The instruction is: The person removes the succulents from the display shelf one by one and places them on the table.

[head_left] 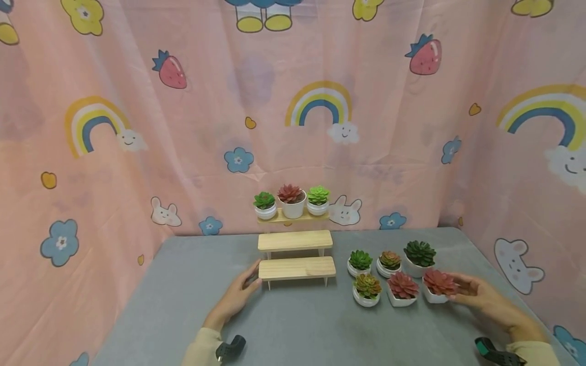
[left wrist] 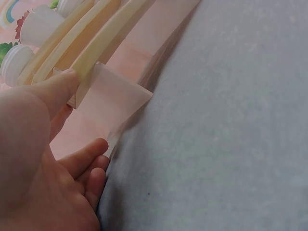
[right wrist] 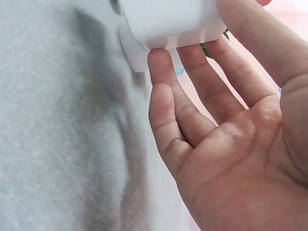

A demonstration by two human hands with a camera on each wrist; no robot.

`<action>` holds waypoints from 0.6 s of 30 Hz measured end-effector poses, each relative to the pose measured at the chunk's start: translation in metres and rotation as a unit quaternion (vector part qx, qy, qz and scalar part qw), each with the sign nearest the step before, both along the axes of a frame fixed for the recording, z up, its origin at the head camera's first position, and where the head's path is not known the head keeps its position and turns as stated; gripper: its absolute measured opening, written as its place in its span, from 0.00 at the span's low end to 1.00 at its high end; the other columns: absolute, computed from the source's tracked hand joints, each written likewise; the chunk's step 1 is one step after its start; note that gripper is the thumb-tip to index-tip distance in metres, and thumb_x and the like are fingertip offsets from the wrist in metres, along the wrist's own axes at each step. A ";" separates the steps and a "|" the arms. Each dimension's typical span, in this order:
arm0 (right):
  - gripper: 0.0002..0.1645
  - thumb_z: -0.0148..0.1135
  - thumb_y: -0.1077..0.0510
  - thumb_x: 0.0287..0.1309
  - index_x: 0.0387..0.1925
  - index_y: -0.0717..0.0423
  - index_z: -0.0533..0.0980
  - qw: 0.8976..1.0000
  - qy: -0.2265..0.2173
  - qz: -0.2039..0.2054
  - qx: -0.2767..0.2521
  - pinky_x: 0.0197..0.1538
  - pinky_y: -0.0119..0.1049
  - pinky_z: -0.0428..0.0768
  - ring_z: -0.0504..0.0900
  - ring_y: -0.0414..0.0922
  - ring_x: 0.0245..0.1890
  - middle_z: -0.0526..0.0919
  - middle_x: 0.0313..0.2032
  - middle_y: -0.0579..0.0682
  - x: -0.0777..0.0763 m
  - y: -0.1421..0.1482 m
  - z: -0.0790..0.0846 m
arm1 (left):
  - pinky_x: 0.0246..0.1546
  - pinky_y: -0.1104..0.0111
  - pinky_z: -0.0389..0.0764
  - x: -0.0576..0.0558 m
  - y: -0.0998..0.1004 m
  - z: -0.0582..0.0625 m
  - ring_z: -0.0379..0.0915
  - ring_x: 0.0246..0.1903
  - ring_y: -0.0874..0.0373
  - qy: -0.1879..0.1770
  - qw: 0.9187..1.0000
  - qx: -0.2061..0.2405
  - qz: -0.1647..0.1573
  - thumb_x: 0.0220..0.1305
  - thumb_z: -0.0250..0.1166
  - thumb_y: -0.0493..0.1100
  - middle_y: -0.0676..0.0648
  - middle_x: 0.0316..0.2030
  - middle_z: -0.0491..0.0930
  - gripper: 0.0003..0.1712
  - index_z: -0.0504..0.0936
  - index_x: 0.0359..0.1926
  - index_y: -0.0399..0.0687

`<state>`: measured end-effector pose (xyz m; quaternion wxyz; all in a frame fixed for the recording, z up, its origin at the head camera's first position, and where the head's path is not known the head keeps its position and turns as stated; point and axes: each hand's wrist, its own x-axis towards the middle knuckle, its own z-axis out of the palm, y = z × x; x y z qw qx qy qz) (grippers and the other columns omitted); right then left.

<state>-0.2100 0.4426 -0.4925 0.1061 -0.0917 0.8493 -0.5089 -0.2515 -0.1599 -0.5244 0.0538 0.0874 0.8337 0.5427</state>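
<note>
At the left end of the bottom step, my left hand (head_left: pixel 234 296) holds a three-tier wooden display stand (head_left: pixel 297 268). The left wrist view shows the thumb (left wrist: pixel 57 91) against the step's end, above a clear support (left wrist: pixel 113 91); the other fingers curl loosely below. My right hand (head_left: pixel 487 300) grips a red succulent in a white pot (head_left: pixel 437 287) from its right side, thumb and fingertips on the pot wall (right wrist: pixel 168 21). Whether that pot touches the table is unclear. Beside it sits another red succulent (head_left: pixel 403 288) in a white pot.
On the top tier stand a green succulent (head_left: pixel 265 203), a red one (head_left: pixel 291 198) and a light green one (head_left: pixel 318 198). Right of the stand, more potted succulents (head_left: pixel 368 290) cluster on the grey tabletop (head_left: pixel 297 325). A pink patterned curtain (head_left: pixel 206 127) hangs behind.
</note>
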 end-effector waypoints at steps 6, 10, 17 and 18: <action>0.38 0.61 0.58 0.70 0.69 0.80 0.58 0.999 -0.004 -0.012 0.044 0.46 0.23 0.79 0.71 0.14 0.45 0.72 0.54 0.27 -0.004 -0.006 -0.001 | 0.77 0.38 0.51 0.000 0.000 0.001 0.51 0.78 0.40 -0.001 1.000 0.006 -0.003 0.75 0.58 0.54 0.44 0.77 0.62 0.36 0.58 0.79 0.58; 0.38 0.60 0.59 0.70 0.69 0.80 0.58 1.000 -0.001 0.001 0.024 0.46 0.22 0.79 0.71 0.14 0.46 0.68 0.50 0.15 -0.004 -0.009 -0.004 | 0.76 0.38 0.51 0.000 0.000 0.000 0.51 0.78 0.39 0.000 1.000 0.002 -0.004 0.75 0.57 0.54 0.43 0.77 0.62 0.36 0.58 0.79 0.58; 0.37 0.61 0.57 0.70 0.69 0.78 0.60 0.999 0.003 -0.004 0.053 0.46 0.23 0.79 0.70 0.14 0.46 0.76 0.60 0.40 -0.006 -0.011 -0.005 | 0.77 0.39 0.50 -0.002 -0.001 0.000 0.51 0.78 0.39 -0.001 1.000 0.001 -0.005 0.75 0.58 0.56 0.44 0.77 0.61 0.38 0.57 0.79 0.58; 0.38 0.60 0.57 0.71 0.69 0.79 0.59 0.998 0.005 -0.001 0.062 0.46 0.23 0.79 0.69 0.13 0.45 0.76 0.63 0.51 -0.006 -0.011 -0.005 | 0.77 0.38 0.50 -0.002 -0.001 0.000 0.51 0.78 0.39 0.000 1.000 0.002 -0.005 0.74 0.58 0.56 0.43 0.77 0.61 0.37 0.58 0.79 0.57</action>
